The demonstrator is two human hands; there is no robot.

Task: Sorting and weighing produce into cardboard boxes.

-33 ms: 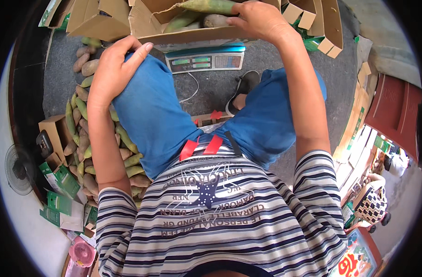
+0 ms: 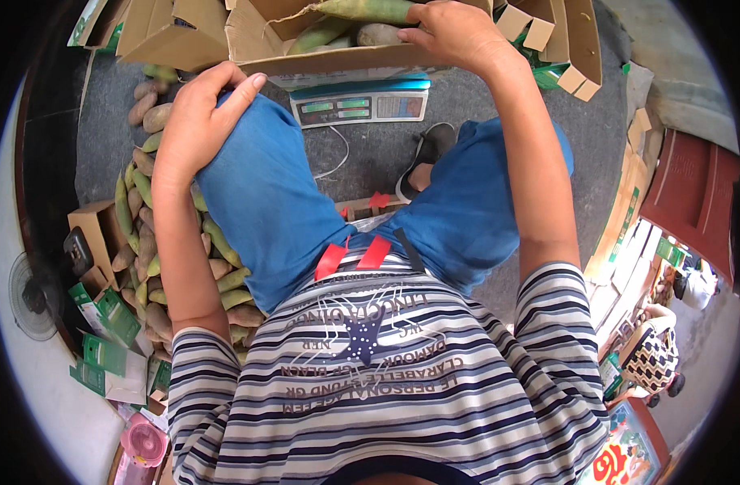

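My right hand (image 2: 460,36) is closed round the thick end of a long green radish (image 2: 366,10) at the top of an open cardboard box (image 2: 346,60). The radish's thin root trails left over the box. Beneath it lie another green radish (image 2: 317,36) and a brownish root that looks like a sweet potato (image 2: 378,35). The box sits on a digital scale (image 2: 362,107) with a lit display. My left hand (image 2: 202,117) rests on my left knee, holding nothing, thumb apart from the fingers, close to the box's near left corner.
A pile of green radishes and brown roots (image 2: 148,226) lies on the floor left of my leg. Other open boxes (image 2: 176,32) flank the scale, with more (image 2: 580,48) at the right. A white cord (image 2: 343,149) runs from the scale. A pink fan (image 2: 143,442) stands lower left.
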